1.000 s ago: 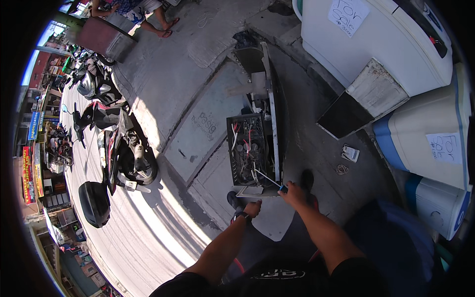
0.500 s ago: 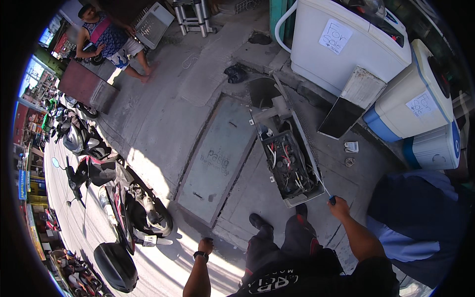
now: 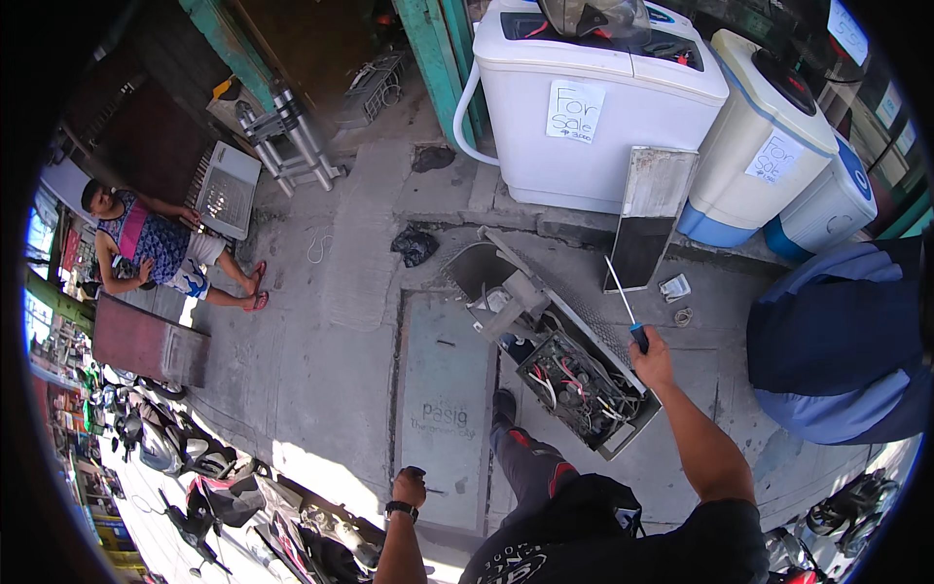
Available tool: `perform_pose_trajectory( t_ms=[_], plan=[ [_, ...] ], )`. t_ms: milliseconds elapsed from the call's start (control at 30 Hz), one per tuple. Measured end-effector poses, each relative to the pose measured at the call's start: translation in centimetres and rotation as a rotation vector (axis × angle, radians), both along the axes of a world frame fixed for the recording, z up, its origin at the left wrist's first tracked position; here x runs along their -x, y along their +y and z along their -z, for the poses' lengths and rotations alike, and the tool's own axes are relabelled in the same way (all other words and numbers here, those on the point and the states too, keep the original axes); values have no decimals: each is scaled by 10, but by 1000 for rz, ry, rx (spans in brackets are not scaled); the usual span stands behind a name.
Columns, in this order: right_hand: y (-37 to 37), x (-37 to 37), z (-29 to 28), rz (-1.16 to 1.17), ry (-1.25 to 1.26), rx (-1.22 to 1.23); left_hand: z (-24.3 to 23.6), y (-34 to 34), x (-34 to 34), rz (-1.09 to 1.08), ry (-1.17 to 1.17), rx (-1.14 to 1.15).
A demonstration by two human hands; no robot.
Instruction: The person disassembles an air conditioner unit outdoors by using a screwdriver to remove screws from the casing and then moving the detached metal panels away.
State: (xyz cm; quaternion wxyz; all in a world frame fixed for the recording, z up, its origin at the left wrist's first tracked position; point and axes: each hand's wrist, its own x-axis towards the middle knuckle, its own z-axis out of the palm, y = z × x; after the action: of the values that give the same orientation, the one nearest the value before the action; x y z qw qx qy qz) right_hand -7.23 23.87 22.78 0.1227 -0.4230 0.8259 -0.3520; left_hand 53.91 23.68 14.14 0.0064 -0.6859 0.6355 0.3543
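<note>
My right hand grips a screwdriver by its blue and black handle. Its long thin shaft points up and away, over the far side of an opened metal appliance. This casing lies on the pavement in front of me and looks like an air-conditioner unit, with a mesh-like long side. A dark tray of electronics sits in it, full of loose white, red and black wires. My left hand, with a dark wristband, is closed at the lower middle, apart from the appliance. Something small and dark shows at its fingers.
White washing machines with paper signs line the raised step at the back right. A dirty panel leans there. A bent-over person in blue is at the right. Another person sits far left, above parked motorcycles. A black bag lies ahead.
My view has turned, so the scene sits differently. The screwdriver, earlier with its tip at the appliance's near corner, is now raised and points away. My left hand stays closed.
</note>
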Motion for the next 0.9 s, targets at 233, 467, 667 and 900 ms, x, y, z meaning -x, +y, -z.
perform_pose_trajectory(
  t_ms=[233,467,667,900],
  plan=[
    [-264,19,-115,-92,222,283,-18,-162,-22,238,-254,-135],
    [-503,41,-234,-78,418,242,-34,-341,-15,347,-272,-7],
    [-629,94,-226,60,768,266,20,-513,50,590,-203,62],
    [-705,119,-215,184,974,550,164,-751,184,904,-126,200]
  ],
)
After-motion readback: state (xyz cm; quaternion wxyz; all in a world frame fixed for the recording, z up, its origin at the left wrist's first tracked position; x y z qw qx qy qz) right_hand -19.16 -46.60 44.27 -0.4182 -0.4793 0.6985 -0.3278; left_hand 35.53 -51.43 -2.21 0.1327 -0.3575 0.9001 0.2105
